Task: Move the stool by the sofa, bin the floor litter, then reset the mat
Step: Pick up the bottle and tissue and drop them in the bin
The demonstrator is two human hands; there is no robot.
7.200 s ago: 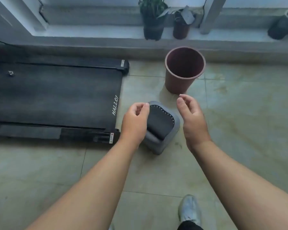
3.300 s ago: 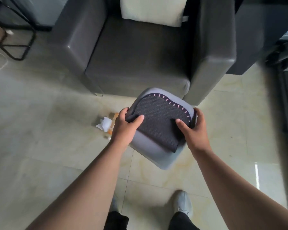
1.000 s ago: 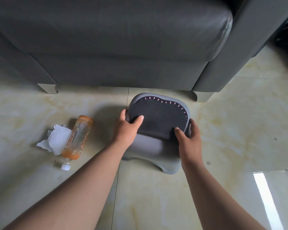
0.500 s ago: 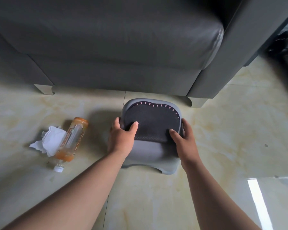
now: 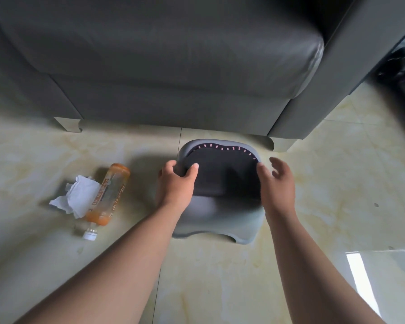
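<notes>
The right hand (image 5: pixel 277 183) had let go since a moment before, fingers spread, just off the stool (image 5: pixel 218 195). The left hand (image 5: pixel 175 183) stayed clamped on its other edge. Stool on the floor (image 5: pixel 337 183) against the sofa (image 5: pixel 173 66); bottle (image 5: pixel 108 195) and tissue (image 5: pixel 80 197) lay beyond the left grip.

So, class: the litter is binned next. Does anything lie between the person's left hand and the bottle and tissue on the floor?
Nothing visible does. The left hand grips the stool at its left edge; the bottle and tissue lie to its left, with only bare floor between. The right hand is open at the stool's right edge.
</notes>
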